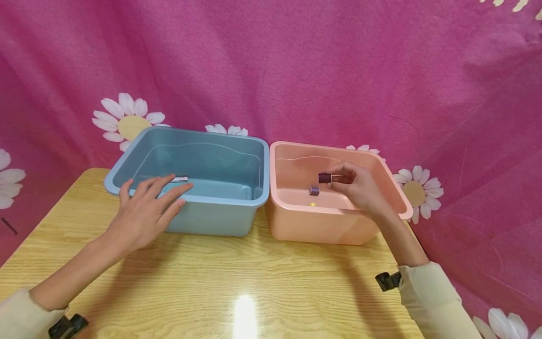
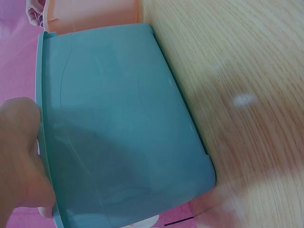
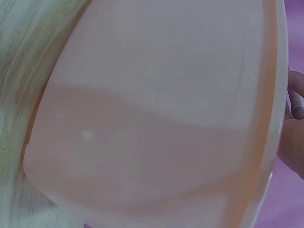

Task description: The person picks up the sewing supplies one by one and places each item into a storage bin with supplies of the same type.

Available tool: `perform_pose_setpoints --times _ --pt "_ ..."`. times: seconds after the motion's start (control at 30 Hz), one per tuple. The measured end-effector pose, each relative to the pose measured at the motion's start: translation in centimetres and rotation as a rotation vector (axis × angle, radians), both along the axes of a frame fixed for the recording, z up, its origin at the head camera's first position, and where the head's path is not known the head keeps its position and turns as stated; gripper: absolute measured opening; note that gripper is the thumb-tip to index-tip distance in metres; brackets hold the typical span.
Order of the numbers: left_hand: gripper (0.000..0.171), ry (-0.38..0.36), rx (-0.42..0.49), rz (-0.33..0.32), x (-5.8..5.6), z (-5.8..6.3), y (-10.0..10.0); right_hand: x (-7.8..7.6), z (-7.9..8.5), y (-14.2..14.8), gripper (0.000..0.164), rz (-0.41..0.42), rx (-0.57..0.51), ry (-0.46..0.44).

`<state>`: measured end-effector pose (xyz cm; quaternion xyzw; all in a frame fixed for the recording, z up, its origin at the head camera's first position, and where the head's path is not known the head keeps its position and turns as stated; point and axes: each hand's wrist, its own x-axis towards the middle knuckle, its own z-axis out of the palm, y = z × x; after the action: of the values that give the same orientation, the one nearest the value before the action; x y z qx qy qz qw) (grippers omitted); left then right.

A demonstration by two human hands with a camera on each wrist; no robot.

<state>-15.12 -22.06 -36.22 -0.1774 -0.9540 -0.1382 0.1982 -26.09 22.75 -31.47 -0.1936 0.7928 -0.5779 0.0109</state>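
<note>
Over the pink tub (image 1: pixel 322 225), my right hand (image 1: pixel 357 188) pinches a dark maroon thread spool (image 1: pixel 324 178) between thumb and fingers. Below it inside that tub lie a purple thread spool (image 1: pixel 314 191) and a small yellow thing (image 1: pixel 312 204), partly hidden by the front wall. My left hand (image 1: pixel 141 212) reaches over the front rim of the blue tub (image 1: pixel 211 216), fingers spread and holding nothing. Just past its fingertips, a small whitish thing (image 1: pixel 181 179) lies in the blue tub, partly covered by the fingers. In the right wrist view the tub wall hides most of the right hand (image 3: pixel 295 137).
Both tubs stand side by side on a wooden table (image 1: pixel 203 282), the blue one on the left. Close behind them hangs a magenta cloth (image 1: pixel 296 70) with white daisies, which also runs down the right side.
</note>
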Motion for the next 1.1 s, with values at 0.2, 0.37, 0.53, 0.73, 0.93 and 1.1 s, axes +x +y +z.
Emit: perform_pose_setpoints --times 0.2,0.37,0.53,0.73,0.93,1.1 --pt "0.043 -0.003 0.000 0.002 0.0 -0.1 0.0 -0.7 -0.3 0.2 0.030 -0.028 0.036 -0.010" --pt "0.044 -0.008 -0.002 0.006 -0.1 -0.1 0.0 -1.4 -0.7 0.7 0.029 -0.050 0.042 -0.028" --pt "0.044 -0.009 0.000 0.004 -0.1 -0.1 0.0 -1.9 -1.0 1.0 0.029 -0.058 0.030 -0.045" --pt "0.043 -0.022 0.004 0.006 0.0 0.0 0.0 -2.3 -1.0 0.9 0.033 -0.049 0.102 -0.035" --pt "0.044 -0.021 0.004 0.004 0.0 0.0 0.0 -2.6 -1.0 0.9 0.035 -0.048 0.170 -0.053" --pt "0.044 -0.018 0.002 0.004 0.0 0.0 0.0 -2.7 -0.9 0.9 0.034 -0.055 0.207 -0.047"
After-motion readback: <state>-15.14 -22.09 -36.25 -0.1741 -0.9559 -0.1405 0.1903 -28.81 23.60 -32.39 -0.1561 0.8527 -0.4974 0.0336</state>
